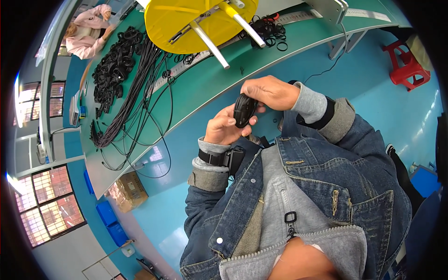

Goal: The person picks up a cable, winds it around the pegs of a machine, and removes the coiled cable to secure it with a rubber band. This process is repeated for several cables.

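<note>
Blk bundle (244, 111) in L/R fingers (226, 122), long axis ~fore-aft.

Black bundle (244, 111) pt-hidden by R hand (273, 92) & L hand (222, 126), exact kind unclear; yellow disc (179, 21) cut off @ top edge, covering pt of ruler strip (298, 17); co-worker (85, 43) too small & blurry for detail.

Right between the left hand (221, 128) and the right hand (274, 92) sits the bundle (244, 110)! Left of the left hand, cables (131, 93) stretch across the table (196, 88), a heap of loops (114, 65) beyond them; ahead, the disc (186, 16); far right of the right hand, a stool (405, 73).
</note>
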The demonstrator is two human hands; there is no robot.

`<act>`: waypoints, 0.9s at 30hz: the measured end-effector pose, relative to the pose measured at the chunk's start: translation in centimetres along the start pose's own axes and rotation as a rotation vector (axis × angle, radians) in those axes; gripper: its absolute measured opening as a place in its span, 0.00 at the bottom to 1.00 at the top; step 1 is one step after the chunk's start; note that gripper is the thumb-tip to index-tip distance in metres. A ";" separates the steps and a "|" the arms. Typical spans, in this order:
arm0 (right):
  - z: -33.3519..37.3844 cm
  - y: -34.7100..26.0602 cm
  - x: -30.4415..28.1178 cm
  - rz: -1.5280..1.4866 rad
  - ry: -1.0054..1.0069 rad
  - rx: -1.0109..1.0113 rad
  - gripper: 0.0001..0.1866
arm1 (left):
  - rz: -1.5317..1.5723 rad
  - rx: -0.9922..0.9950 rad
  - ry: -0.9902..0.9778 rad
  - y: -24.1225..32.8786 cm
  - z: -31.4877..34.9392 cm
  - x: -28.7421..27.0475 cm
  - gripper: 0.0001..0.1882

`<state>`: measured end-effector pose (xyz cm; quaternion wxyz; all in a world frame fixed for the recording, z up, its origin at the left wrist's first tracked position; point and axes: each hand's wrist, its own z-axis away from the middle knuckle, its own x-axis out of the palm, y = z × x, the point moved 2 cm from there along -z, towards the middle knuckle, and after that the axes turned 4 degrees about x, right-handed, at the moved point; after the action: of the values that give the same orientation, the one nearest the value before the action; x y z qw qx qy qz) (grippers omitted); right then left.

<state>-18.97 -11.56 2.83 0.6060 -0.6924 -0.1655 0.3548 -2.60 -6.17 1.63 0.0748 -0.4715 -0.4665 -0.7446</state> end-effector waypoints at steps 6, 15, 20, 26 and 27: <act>0.4 -0.3 0.1 0.236 -0.091 -0.165 0.15 | -0.017 -0.098 -0.023 -0.2 0.2 -0.9 0.30; 0.9 0.1 1.5 0.034 -0.199 -0.130 0.10 | 0.147 -0.174 -0.065 -0.1 0.5 -1.8 0.26; 0.4 1.8 2.2 0.382 0.199 -0.038 0.12 | -0.047 -0.031 0.208 -0.3 0.3 -0.4 0.20; 0.6 2.3 3.5 0.386 0.459 -0.073 0.13 | -0.836 0.154 0.633 -1.3 0.9 0.6 0.13; 0.9 2.0 3.9 0.388 0.452 -0.100 0.13 | -0.871 0.177 0.720 -1.5 0.9 0.5 0.12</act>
<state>-17.28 -8.78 -0.28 0.5136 -0.8015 0.0917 0.2924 -3.13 -4.54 1.14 -0.0454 0.0555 -0.6237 -0.7784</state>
